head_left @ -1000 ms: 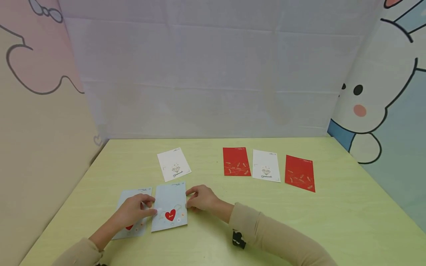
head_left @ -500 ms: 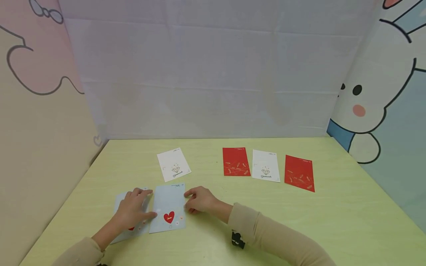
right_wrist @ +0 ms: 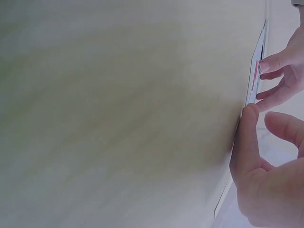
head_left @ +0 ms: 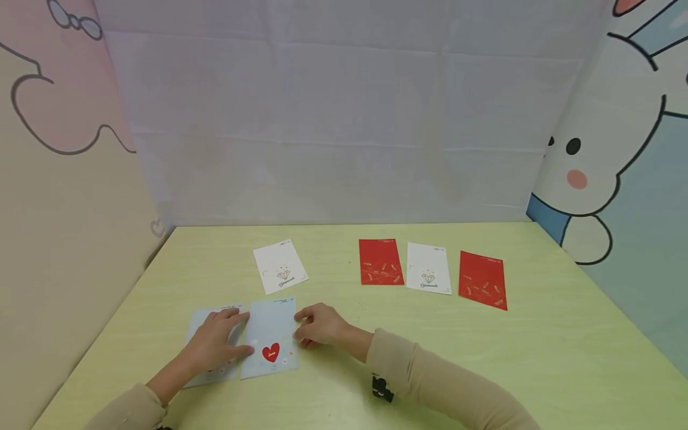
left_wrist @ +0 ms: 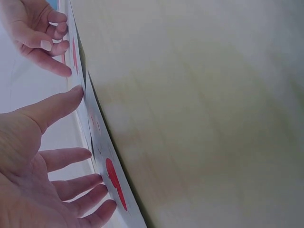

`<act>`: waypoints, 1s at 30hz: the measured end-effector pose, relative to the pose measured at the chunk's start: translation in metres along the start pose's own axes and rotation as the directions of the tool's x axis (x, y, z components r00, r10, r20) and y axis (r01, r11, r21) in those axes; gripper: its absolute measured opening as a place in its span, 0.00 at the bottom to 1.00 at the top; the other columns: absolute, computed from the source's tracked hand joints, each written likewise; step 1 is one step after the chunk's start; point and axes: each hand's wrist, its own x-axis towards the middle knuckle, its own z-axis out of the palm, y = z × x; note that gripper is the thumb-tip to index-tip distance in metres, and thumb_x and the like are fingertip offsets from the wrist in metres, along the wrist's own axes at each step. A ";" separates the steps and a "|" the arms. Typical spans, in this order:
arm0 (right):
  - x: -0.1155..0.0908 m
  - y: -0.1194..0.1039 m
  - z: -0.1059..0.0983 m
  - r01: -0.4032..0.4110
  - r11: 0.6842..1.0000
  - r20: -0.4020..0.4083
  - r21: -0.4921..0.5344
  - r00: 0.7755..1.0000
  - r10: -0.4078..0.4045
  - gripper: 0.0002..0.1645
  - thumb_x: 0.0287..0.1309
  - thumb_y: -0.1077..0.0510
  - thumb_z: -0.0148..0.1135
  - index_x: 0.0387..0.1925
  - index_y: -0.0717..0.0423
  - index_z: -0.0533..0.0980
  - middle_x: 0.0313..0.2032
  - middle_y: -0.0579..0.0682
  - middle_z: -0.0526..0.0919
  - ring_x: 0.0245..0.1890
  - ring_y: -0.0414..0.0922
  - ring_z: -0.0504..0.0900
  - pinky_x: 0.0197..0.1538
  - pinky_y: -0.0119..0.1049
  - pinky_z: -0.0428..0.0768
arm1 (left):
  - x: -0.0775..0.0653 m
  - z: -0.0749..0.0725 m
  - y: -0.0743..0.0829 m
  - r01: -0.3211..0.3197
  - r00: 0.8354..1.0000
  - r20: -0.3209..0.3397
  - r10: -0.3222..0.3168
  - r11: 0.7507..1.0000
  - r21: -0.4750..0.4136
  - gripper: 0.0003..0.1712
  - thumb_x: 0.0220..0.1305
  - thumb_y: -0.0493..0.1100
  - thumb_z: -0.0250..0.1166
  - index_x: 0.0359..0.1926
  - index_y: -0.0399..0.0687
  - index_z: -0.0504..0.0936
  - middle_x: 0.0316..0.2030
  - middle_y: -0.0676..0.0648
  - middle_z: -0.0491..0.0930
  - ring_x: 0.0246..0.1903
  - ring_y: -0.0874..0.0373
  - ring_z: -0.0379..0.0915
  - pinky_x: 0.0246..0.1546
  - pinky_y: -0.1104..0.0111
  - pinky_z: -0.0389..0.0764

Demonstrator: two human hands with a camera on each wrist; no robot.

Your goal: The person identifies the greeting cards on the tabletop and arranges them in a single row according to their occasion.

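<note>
Two light blue cards with a red heart lie side by side at the front left of the table in the head view. My left hand [head_left: 214,341] spreads over the left blue card [head_left: 200,325], hiding most of its heart. Its thumb touches the left edge of the right blue card [head_left: 271,325]. At the opposite edge of that card, the fingertips of my right hand [head_left: 324,325] rest against it. From the left wrist view, the left fingers [left_wrist: 76,185] look straight and apart, low above the card. The right wrist view has the right thumb standing off the index finger.
Behind the blue cards lies a tilted white card [head_left: 280,263] with a diamond print. Farther right are a red card [head_left: 381,261], a second white card [head_left: 429,266] and another red card [head_left: 482,279], in a row on the pale green table [head_left: 430,370]. A white sheet [head_left: 349,119] hangs behind.
The right blue card has come down flat and shifted slightly left. My left fingers have spread wider over the left card. The right hand has followed a little to the left.
</note>
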 end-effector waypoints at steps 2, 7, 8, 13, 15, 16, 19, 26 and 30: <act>0.000 0.000 0.002 -0.002 1.000 0.005 0.010 1.000 0.002 0.17 0.47 0.65 0.63 0.42 0.63 0.74 0.22 0.50 0.75 0.19 0.44 0.76 0.26 0.32 0.76 | 0.000 0.000 0.000 0.006 1.000 0.011 -0.006 1.000 -0.010 0.39 0.39 0.50 0.72 0.51 0.33 0.73 0.50 0.32 0.67 0.49 0.37 0.59 0.46 0.48 0.63; -0.001 -0.002 0.005 -0.009 1.000 0.011 0.030 1.000 0.009 0.18 0.47 0.65 0.63 0.42 0.64 0.74 0.22 0.51 0.75 0.19 0.44 0.77 0.26 0.33 0.77 | 0.000 0.000 0.000 0.009 1.000 0.017 -0.009 1.000 -0.020 0.37 0.39 0.49 0.72 0.50 0.33 0.73 0.50 0.32 0.67 0.49 0.38 0.59 0.46 0.48 0.64; -0.001 -0.003 0.005 -0.011 0.999 0.011 0.031 1.000 0.010 0.18 0.47 0.65 0.63 0.43 0.63 0.74 0.22 0.51 0.75 0.19 0.44 0.77 0.26 0.33 0.77 | 0.000 0.000 0.000 0.008 1.000 0.014 -0.008 1.000 -0.017 0.37 0.39 0.49 0.72 0.49 0.33 0.74 0.50 0.32 0.67 0.49 0.37 0.59 0.46 0.48 0.64; -0.001 -0.003 0.006 -0.012 0.999 0.015 0.033 1.000 0.011 0.18 0.47 0.64 0.63 0.43 0.63 0.74 0.22 0.51 0.75 0.19 0.44 0.77 0.26 0.33 0.77 | 0.001 0.001 -0.002 0.005 1.000 0.001 -0.005 1.000 -0.012 0.36 0.38 0.49 0.73 0.48 0.33 0.74 0.50 0.32 0.67 0.49 0.38 0.60 0.47 0.49 0.64; 0.000 -0.003 0.006 -0.005 1.000 0.019 0.030 1.000 0.004 0.19 0.47 0.65 0.63 0.44 0.64 0.73 0.22 0.51 0.75 0.19 0.44 0.77 0.26 0.33 0.77 | 0.001 0.001 -0.002 0.010 1.000 0.005 -0.010 1.000 -0.017 0.36 0.38 0.49 0.73 0.48 0.33 0.74 0.50 0.33 0.67 0.49 0.38 0.60 0.47 0.50 0.64; 0.000 -0.003 0.007 -0.002 1.000 0.021 0.029 1.000 0.002 0.19 0.47 0.65 0.63 0.44 0.64 0.73 0.22 0.51 0.75 0.19 0.44 0.77 0.25 0.32 0.77 | 0.001 0.001 -0.002 0.013 1.000 0.007 -0.013 1.000 -0.019 0.36 0.38 0.49 0.73 0.49 0.33 0.74 0.50 0.33 0.67 0.49 0.38 0.60 0.47 0.50 0.64; 0.000 -0.002 0.007 0.008 1.000 0.027 0.025 1.000 -0.009 0.20 0.47 0.65 0.64 0.45 0.64 0.73 0.22 0.50 0.75 0.18 0.43 0.77 0.25 0.32 0.77 | 0.001 0.000 -0.001 0.017 1.000 0.015 -0.016 1.000 -0.026 0.36 0.38 0.49 0.73 0.49 0.33 0.74 0.50 0.33 0.67 0.49 0.38 0.59 0.47 0.50 0.64; -0.002 -0.002 0.007 0.016 1.000 0.041 0.021 0.999 -0.017 0.22 0.47 0.65 0.63 0.47 0.65 0.71 0.22 0.50 0.75 0.18 0.43 0.77 0.25 0.32 0.77 | 0.001 -0.001 -0.003 -0.002 1.000 0.010 0.003 1.000 -0.023 0.36 0.38 0.48 0.73 0.49 0.33 0.74 0.50 0.33 0.67 0.48 0.38 0.60 0.46 0.50 0.65; -0.002 -0.002 0.007 0.011 1.000 0.039 0.017 0.999 -0.012 0.22 0.47 0.64 0.63 0.47 0.64 0.71 0.22 0.50 0.75 0.18 0.44 0.77 0.25 0.32 0.77 | 0.001 0.000 -0.004 -0.010 1.000 0.007 0.010 1.000 -0.007 0.37 0.39 0.48 0.73 0.49 0.33 0.74 0.50 0.34 0.67 0.48 0.39 0.60 0.45 0.51 0.65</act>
